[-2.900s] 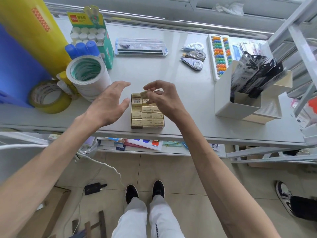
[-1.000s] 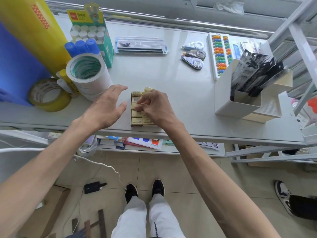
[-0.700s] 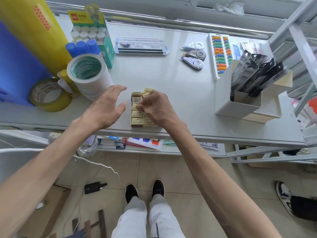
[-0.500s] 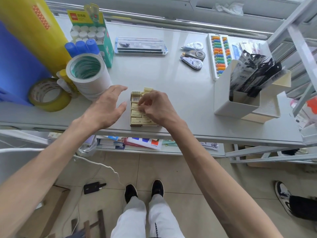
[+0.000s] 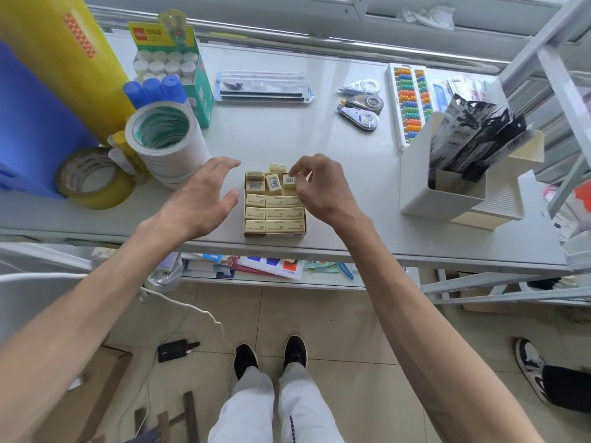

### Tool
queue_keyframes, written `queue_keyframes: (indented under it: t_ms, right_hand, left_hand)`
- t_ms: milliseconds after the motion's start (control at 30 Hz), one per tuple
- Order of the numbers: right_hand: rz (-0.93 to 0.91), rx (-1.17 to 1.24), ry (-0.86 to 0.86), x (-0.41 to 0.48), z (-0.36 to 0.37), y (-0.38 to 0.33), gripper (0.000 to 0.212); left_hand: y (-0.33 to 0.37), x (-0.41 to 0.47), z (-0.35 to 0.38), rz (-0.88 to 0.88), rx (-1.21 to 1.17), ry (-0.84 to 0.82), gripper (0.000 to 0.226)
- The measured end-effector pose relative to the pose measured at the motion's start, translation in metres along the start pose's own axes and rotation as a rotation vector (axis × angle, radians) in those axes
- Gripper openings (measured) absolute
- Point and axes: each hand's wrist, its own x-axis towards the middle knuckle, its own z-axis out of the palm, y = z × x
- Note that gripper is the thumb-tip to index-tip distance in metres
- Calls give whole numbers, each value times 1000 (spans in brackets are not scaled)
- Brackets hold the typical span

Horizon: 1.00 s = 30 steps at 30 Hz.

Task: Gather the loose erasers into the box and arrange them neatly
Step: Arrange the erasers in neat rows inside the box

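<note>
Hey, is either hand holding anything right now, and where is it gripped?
The right hand pinches an eraser by its right end, at the box. The left hand holds nothing.

A stack of white tape rolls [image 5: 164, 139] is sitting just left of the pinch, a white organizer [image 5: 454, 193] is standing well right, and correction tapes [image 5: 361, 103] are lying beyond.

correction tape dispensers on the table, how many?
3, clustered far right of centre beside the abacus: top one, middle one, nearest one. None look hidden.
</note>
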Motion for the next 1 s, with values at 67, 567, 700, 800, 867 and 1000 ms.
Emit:
queue_keyframes:
  t_ms: [67,567,700,800,867,1000]
  right_hand:
    - [-5,-28,-16,-2,1,3,23]
    - [-40,-60,-104,6,1,3,9]
    - [-60,-73,-129,8,0,0,14]
    - [-75,-147,-143,11,0,-4,9]
    - [-71,-184,-158,14,-1,-6,13]
    - [-25,-151,-182,14,-3,-4,15]
  left_hand:
    - [1,1,2,2,-1,-4,51]
    - [0,2,1,18,2,-7,51]
    - [-1,2,0,14,8,-10,51]
    - [0,2,0,12,21,-15,51]
    - [2,3,0,14,28,-17,51]
    - [8,7,-2,24,17,-3,51]
